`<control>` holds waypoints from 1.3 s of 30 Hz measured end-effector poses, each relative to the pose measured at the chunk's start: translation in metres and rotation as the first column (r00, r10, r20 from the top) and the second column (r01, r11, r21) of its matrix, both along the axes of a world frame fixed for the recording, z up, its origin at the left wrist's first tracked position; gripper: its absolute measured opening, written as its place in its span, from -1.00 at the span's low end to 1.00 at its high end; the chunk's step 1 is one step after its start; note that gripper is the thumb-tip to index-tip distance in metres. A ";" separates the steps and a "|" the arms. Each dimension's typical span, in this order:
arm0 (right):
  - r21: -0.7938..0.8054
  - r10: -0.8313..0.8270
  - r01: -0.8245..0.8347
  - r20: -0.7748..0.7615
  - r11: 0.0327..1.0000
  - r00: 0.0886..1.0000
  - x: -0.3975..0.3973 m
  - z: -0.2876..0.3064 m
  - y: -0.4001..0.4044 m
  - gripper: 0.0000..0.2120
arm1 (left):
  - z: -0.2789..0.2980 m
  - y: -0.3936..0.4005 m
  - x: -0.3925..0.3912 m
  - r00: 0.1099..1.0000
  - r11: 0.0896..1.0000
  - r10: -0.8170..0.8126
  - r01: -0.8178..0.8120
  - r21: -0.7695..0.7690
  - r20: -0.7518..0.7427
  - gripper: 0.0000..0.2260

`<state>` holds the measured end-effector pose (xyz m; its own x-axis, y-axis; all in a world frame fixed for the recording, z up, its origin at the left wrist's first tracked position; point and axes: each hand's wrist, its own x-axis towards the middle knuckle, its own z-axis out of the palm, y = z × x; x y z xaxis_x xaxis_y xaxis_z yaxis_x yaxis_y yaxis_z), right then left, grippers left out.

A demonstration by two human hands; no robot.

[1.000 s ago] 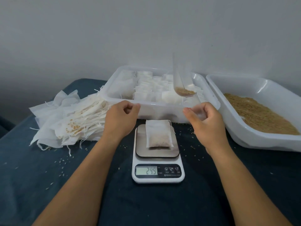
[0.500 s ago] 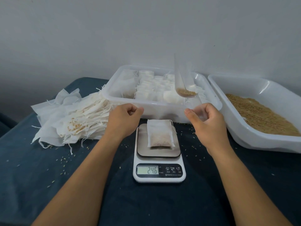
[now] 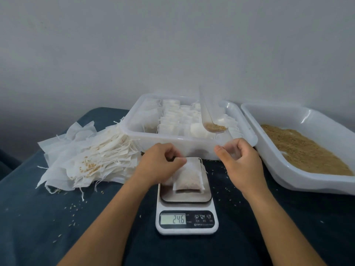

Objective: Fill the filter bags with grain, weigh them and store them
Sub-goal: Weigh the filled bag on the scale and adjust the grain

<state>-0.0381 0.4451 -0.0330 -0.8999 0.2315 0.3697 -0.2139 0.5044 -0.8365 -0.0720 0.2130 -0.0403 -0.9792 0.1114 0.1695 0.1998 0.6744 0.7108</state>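
The left hand (image 3: 159,164) has its fingers curled at the top left corner of the filled filter bag (image 3: 189,175), seemingly pinching the paper there, though the contact itself is partly hidden. The right hand (image 3: 241,164) hovers just right of the bag, fingers loosely curled and holding nothing, apart from the other. The bag lies flat on the plate of the scale (image 3: 186,208), which reads 24.6. It looks light and soft, thin paper around loose grain that will slump and shift, so it is best taken by the drawstring end or supported under its belly rather than squeezed. Behind the scale is the storage tray (image 3: 172,144) of packed bags, with a scoop (image 3: 211,123) of grain resting in it. The grain tray (image 3: 288,169) sits to the right, and empty bags (image 3: 86,160) are heaped at left on the bench (image 3: 57,237).
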 end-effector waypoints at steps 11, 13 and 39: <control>-0.010 -0.019 0.019 -0.022 1.000 1.000 0.001 0.001 0.003 -0.82 | 0.015 0.014 0.004 0.990 0.992 -0.124 0.123 0.020 0.072 -0.78; -0.011 -0.018 0.018 -0.021 1.000 1.000 0.001 0.001 0.003 -0.80 | 0.022 0.017 0.002 0.984 0.988 -0.140 0.146 -0.048 0.112 -0.74; -0.046 -0.028 0.027 -0.026 0.999 0.999 0.003 0.006 0.008 -0.83 | 0.137 -0.055 -0.120 0.993 0.722 0.024 -0.095 -0.686 -0.112 -0.88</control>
